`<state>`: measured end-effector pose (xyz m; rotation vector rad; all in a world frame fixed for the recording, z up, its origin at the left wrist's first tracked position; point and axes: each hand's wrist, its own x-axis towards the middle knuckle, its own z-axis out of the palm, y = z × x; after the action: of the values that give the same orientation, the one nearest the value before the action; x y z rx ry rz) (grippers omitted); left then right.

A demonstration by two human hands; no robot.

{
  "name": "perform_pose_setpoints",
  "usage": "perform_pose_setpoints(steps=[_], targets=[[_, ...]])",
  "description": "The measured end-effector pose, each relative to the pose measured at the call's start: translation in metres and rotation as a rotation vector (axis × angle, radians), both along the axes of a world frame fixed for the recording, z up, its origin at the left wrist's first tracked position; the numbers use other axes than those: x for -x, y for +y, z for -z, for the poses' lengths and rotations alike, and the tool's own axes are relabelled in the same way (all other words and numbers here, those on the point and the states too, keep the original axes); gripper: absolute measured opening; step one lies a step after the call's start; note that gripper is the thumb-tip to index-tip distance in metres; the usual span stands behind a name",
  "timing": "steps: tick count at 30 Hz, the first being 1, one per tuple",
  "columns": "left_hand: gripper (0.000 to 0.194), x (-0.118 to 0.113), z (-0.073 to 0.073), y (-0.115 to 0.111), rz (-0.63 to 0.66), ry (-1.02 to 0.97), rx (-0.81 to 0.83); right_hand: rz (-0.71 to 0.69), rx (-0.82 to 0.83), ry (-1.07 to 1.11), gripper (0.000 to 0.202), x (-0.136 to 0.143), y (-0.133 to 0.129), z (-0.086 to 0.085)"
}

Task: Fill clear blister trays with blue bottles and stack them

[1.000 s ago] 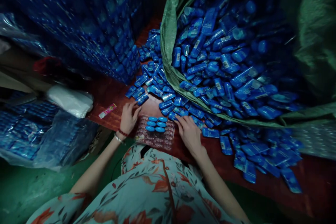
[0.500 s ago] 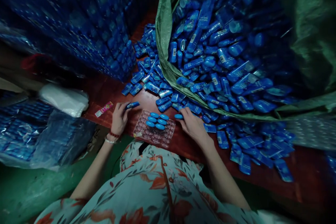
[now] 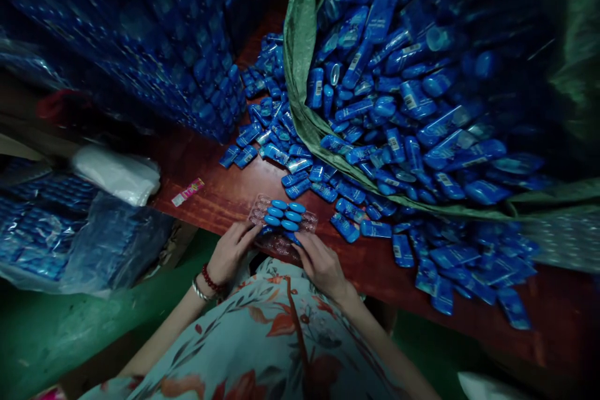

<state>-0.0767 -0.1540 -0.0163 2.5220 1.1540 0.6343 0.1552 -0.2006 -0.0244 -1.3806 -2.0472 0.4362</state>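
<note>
A clear plastic tray (image 3: 308,222) with rows of oval pockets lies at the table's near edge. Several blue bottles (image 3: 280,205) stand upright in its middle, tops up. My left hand (image 3: 230,254) is at the tray's left near side, its fingers closed on a small blue bottle (image 3: 267,230), partly hidden. On the other side, my right hand (image 3: 323,264) pinches another blue bottle (image 3: 292,238) just below the standing group. Whether these two bottles sit in pockets I cannot tell.
A green woven sack (image 3: 300,69) spills many blue bottles (image 3: 365,100) over the red-brown table (image 3: 206,165). Packed blue bottles (image 3: 206,75) are stacked at the back left. A pink wrapper (image 3: 188,192) and a white plastic bundle (image 3: 117,175) lie to the left.
Both hands have moved inward and nearer my body, bringing the blue bottles from either side to the tray's near half, below the standing group.
</note>
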Motion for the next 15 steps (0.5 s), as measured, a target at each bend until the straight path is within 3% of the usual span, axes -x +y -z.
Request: perform_pose_setpoints(steps=[7,11,15], targets=[[0.036,-0.004,-0.02,0.017,0.257,0.174,-0.05,-0.129,-0.046,-0.412,0.032,-0.001,0.013,-0.021],[0.031,-0.018,-0.031,0.016,0.346,0.3,0.006,-0.213,-0.021,-0.512,0.028,0.007,0.024,-0.033],[0.026,-0.035,-0.033,0.011,0.358,0.405,0.013,-0.237,-0.033,-0.519,0.027,0.009,0.031,-0.032]])
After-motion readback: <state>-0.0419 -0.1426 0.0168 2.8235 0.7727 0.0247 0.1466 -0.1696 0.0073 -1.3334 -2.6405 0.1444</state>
